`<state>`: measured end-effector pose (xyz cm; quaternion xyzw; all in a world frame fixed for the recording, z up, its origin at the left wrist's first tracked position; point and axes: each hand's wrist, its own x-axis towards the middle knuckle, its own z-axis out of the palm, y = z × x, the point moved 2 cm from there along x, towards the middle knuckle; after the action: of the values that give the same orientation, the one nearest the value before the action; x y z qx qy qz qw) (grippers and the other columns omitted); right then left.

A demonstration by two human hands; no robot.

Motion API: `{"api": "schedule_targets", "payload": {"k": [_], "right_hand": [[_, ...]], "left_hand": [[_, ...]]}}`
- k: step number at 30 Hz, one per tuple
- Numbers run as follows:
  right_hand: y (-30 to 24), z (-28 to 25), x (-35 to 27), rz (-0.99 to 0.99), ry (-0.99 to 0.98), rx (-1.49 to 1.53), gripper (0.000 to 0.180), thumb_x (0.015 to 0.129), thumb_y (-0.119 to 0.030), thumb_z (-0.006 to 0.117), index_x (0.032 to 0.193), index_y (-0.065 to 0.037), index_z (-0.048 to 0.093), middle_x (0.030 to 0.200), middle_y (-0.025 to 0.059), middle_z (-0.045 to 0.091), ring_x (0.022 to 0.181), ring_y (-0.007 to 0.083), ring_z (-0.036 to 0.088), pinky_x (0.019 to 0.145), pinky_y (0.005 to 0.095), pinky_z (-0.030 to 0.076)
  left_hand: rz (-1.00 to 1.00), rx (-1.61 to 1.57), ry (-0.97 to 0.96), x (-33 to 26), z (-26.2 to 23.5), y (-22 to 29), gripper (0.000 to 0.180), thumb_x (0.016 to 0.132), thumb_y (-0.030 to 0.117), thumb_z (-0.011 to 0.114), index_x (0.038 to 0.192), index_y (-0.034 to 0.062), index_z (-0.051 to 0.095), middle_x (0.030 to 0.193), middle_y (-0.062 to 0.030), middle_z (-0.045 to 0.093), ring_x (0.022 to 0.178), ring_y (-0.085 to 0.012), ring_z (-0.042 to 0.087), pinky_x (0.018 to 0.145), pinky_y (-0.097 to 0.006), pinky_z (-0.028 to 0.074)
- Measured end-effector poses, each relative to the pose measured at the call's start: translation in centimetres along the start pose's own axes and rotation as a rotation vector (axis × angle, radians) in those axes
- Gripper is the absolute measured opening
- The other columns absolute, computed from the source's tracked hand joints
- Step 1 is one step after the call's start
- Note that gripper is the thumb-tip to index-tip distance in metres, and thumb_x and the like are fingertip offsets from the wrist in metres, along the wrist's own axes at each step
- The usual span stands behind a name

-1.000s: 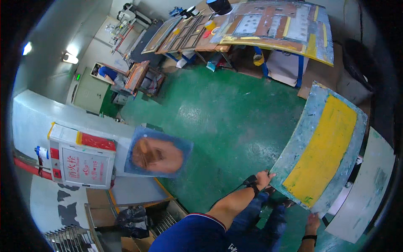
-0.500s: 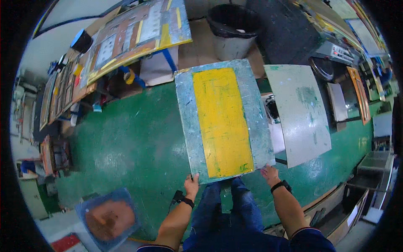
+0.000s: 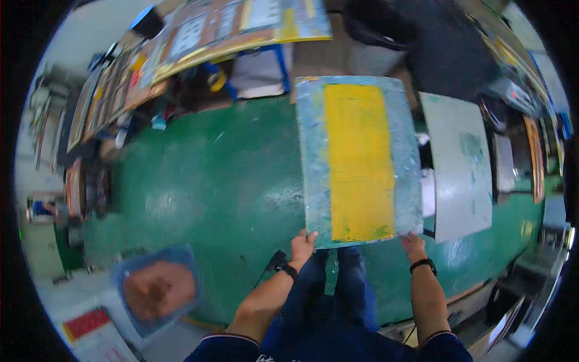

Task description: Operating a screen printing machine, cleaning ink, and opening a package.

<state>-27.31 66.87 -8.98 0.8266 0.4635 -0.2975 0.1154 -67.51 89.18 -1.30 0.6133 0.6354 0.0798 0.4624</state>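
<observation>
Yellow-banded board, near corners in left fingers and right fingers.

Underside of board hidden

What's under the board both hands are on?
Jeans pass out of sight under the near edge of the board, green floor around. Anything directly beneath is covered.

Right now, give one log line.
left hand: grips board, near-left corner; right hand: grips near-right corner; pale panel: right of board
</observation>
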Motion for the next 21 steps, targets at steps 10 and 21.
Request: {"api": "schedule_targets", "payload": {"k": [10, 21], "right_hand": [[1.4, -2.5, 0.5, -0.141, 0.176, -0.013, 0.03, 0.084, -0.03, 0.06, 0.094, -0.002, 0.06, 0.074, 0.017, 0.066, 0.072, 0.0397, 0.063, 0.067, 0.0469, 0.051], [0.4, -1.2, 0.9, -0.07, 0.275, 0.464, 0.026, 0.088, -0.028, 0.057, 0.087, -0.003, 0.061, 0.08, 0.0151, 0.065, 0.078, 0.0304, 0.063, 0.072, 0.0404, 0.051]], "left_hand": [[-0.043, 0.08, -0.018, 0.9, 0.3, -0.8, 0.051, 0.087, 0.05, 0.054, 0.096, 0.0004, 0.057, 0.081, -0.0235, 0.064, 0.081, -0.0422, 0.063, 0.07, -0.052, 0.049], [0.019, 0.189, 0.025, 2.1, 0.7, -1.3, 0.054, 0.087, 0.05, 0.052, 0.101, -0.002, 0.057, 0.078, -0.026, 0.062, 0.075, -0.0436, 0.062, 0.064, -0.05, 0.049]]}}
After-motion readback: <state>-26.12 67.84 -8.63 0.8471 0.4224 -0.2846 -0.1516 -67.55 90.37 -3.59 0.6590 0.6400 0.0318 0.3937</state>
